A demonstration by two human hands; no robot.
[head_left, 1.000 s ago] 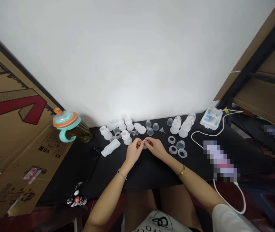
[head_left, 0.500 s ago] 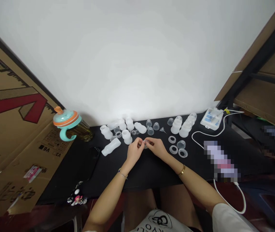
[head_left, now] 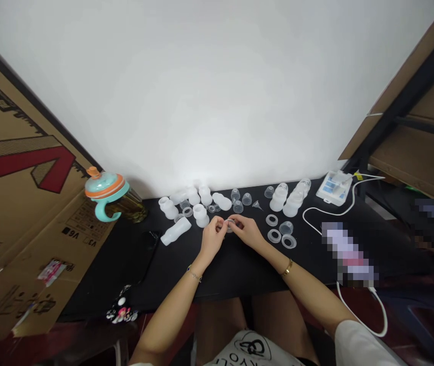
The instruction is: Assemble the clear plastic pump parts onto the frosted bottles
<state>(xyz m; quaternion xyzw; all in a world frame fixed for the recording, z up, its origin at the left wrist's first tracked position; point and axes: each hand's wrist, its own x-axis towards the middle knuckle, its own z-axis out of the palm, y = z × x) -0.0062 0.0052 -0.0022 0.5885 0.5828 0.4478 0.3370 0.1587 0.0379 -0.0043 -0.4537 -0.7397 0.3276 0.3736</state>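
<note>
My left hand (head_left: 211, 240) and my right hand (head_left: 246, 231) meet over the black table (head_left: 240, 269), their fingertips pinching a small transparent ring (head_left: 230, 225) between them. Partly hidden by my fingers, the ring's exact shape is hard to tell. To the left of my left hand lies a frosted white bottle (head_left: 176, 231). Several frosted bottle parts (head_left: 200, 215) and small clear cups (head_left: 238, 206) stand just beyond my hands. Several transparent rings (head_left: 274, 236) lie to the right of my right hand.
A teal and orange lidded cup (head_left: 106, 187) stands at the table's far left, beside a large cardboard sheet (head_left: 22, 203). A white corded device (head_left: 333, 188) sits at the back right. A pixelated object (head_left: 348, 251) lies on the right.
Both hands stay together at the ring, with only slight finger movement. The whole view has shifted a little.
</note>
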